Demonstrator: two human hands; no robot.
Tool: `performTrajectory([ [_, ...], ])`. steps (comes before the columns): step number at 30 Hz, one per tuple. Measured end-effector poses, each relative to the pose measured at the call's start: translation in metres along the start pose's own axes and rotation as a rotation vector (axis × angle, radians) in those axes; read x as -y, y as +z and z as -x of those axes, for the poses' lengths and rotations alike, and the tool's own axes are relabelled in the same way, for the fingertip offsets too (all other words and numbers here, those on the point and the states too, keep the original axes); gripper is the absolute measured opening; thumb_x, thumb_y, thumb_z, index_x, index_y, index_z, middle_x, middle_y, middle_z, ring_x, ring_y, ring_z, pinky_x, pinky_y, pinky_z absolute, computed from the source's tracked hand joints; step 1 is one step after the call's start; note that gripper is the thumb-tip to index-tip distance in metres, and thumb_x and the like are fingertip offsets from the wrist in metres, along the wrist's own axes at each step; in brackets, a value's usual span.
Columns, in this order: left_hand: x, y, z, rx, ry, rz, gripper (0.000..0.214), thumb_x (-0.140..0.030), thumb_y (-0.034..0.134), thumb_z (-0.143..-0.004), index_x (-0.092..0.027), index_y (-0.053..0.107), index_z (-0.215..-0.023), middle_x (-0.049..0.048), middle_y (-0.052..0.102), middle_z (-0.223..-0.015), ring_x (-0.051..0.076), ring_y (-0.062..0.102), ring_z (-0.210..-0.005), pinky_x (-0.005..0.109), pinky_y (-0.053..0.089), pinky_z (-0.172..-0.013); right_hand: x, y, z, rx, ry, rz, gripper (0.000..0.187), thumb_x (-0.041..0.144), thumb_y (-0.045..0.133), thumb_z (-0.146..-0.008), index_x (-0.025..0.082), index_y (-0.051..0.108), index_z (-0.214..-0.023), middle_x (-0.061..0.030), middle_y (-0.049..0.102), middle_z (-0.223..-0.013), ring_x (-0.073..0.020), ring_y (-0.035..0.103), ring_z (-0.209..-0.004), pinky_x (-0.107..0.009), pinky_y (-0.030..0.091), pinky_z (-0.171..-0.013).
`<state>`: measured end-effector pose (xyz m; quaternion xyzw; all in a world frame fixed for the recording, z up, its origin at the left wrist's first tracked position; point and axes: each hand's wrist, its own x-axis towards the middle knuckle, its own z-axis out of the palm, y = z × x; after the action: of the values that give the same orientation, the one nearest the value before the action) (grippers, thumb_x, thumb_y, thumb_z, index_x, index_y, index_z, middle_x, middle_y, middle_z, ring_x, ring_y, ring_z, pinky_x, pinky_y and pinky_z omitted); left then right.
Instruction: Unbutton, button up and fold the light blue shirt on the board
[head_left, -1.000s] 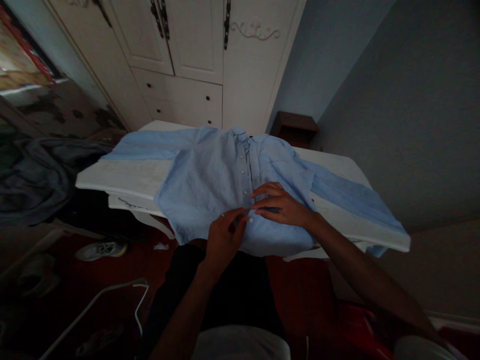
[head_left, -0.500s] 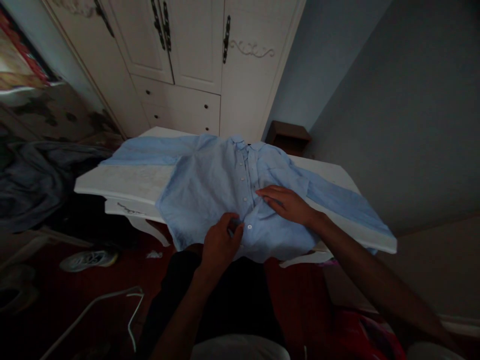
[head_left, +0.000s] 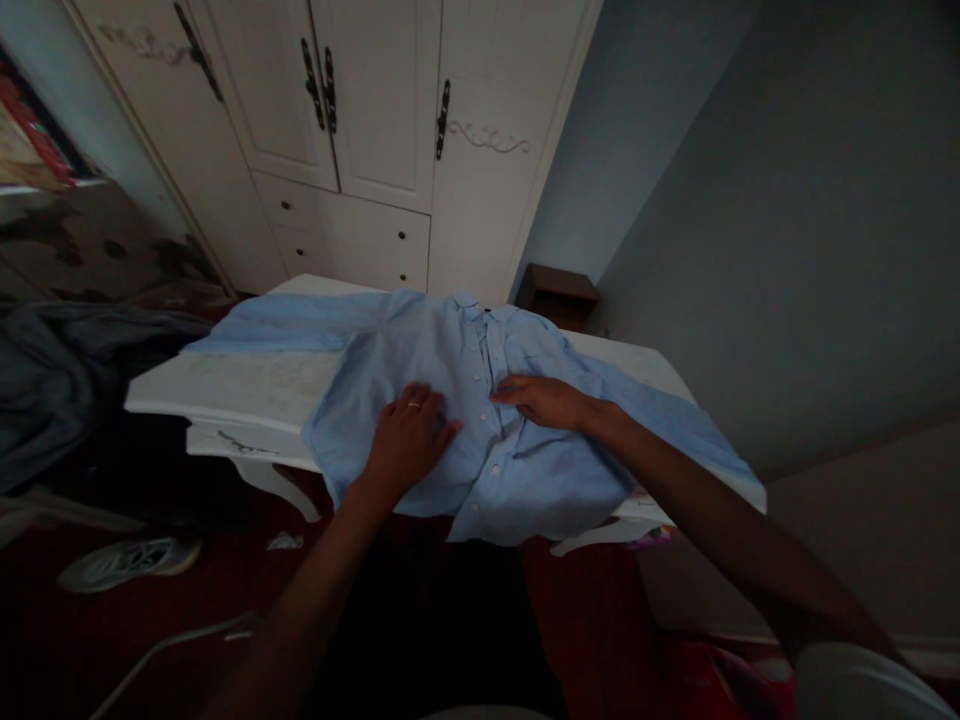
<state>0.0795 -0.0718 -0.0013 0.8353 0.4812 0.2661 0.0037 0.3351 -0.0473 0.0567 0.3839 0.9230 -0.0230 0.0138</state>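
Note:
A light blue button-up shirt (head_left: 450,345) lies front up, with its sleeves spread to both sides and its collar at the far edge. White buttons run down its middle, and the front overlaps unevenly near the hem. My left hand (head_left: 409,435) rests open on the shirt's left half, fingers apart and a ring on one finger. At the button strip, my right hand (head_left: 551,402) has its fingers closed on the shirt's front edge. The thumb's hold is partly hidden. Beneath the shirt stands a white table (head_left: 232,385) with curved legs.
A white wardrobe (head_left: 382,120) with dark handles stands behind the table. Beyond the right end is a small brown cabinet (head_left: 559,290). Dark clothing (head_left: 67,390) is heaped at left. On the red floor lie a shoe (head_left: 131,562) and a white hanger-like wire (head_left: 172,640).
My left hand has left the button strip near the hem and moved left and up, opening onto the shirt. My right hand stays at the strip. The view has shifted slightly.

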Motion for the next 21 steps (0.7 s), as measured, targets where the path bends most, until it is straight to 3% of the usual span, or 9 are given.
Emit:
performTrajectory([
  [3,0.002,-0.001,0.002,0.076,-0.040,-0.098,0.055,-0.051,0.041,-0.094,-0.010,0.056,-0.127,0.0217,0.051,-0.140,0.033,0.039,-0.136,0.052,0.036,-0.106,0.003,-0.003,-0.004,0.057,-0.017,0.135,0.047,0.004,0.043,-0.089,0.025,0.059,-0.129,-0.0097,0.056,-0.132,-0.0196,0.063,-0.103,-0.032,0.052,-0.079],
  [7,0.000,-0.006,0.004,0.119,-0.067,-0.178,0.062,-0.058,0.033,-0.094,-0.014,0.050,-0.135,0.0187,0.045,-0.146,0.034,0.033,-0.140,0.060,0.020,-0.112,0.001,-0.013,-0.008,0.083,-0.088,0.259,0.028,0.012,0.046,-0.093,0.020,0.069,-0.106,-0.0091,0.062,-0.121,-0.0191,0.064,-0.089,-0.031,0.049,-0.073],
  [9,0.002,-0.008,0.003,0.145,-0.066,-0.191,0.066,-0.061,0.033,-0.093,-0.015,0.048,-0.138,0.0186,0.043,-0.147,0.035,0.031,-0.141,0.061,0.018,-0.112,-0.004,-0.019,-0.008,0.027,-0.082,0.284,0.023,0.017,0.046,-0.094,0.018,0.069,-0.099,-0.0090,0.065,-0.113,-0.0192,0.063,-0.086,-0.031,0.048,-0.072],
  [12,0.008,-0.010,0.002,0.177,-0.047,-0.195,0.070,-0.064,0.033,-0.091,-0.016,0.045,-0.141,0.0181,0.039,-0.150,0.034,0.028,-0.142,0.059,0.017,-0.113,-0.011,-0.022,-0.007,-0.176,0.011,0.263,0.024,0.024,0.045,-0.097,0.018,0.068,-0.099,-0.0087,0.066,-0.104,-0.0184,0.061,-0.086,-0.030,0.047,-0.072],
  [15,0.017,-0.011,0.000,0.202,-0.038,-0.184,0.073,-0.066,0.034,-0.090,-0.016,0.043,-0.143,0.0179,0.037,-0.151,0.034,0.026,-0.143,0.058,0.016,-0.114,-0.012,-0.013,-0.006,-0.295,0.026,0.190,0.025,0.028,0.045,-0.097,0.019,0.068,-0.099,-0.0083,0.063,-0.105,-0.0173,0.061,-0.086,-0.028,0.048,-0.072],
  [19,0.026,-0.012,-0.002,0.244,-0.031,-0.158,0.074,-0.066,0.037,-0.089,-0.016,0.042,-0.143,0.0179,0.036,-0.152,0.036,0.025,-0.143,0.058,0.017,-0.114,-0.005,0.010,-0.008,-0.227,-0.092,0.030,0.027,0.028,0.049,-0.096,0.022,0.061,-0.120,-0.0081,0.059,-0.119,-0.0178,0.060,-0.099,-0.029,0.053,-0.077],
  [21,0.028,-0.015,-0.005,0.259,-0.028,-0.140,0.070,-0.063,0.037,-0.091,-0.016,0.044,-0.141,0.0177,0.038,-0.151,0.036,0.027,-0.142,0.058,0.019,-0.113,-0.004,0.017,-0.008,-0.272,-0.077,-0.035,0.033,0.024,0.045,-0.097,0.023,0.056,-0.127,-0.0084,0.056,-0.124,-0.0182,0.059,-0.105,-0.032,0.054,-0.081],
])
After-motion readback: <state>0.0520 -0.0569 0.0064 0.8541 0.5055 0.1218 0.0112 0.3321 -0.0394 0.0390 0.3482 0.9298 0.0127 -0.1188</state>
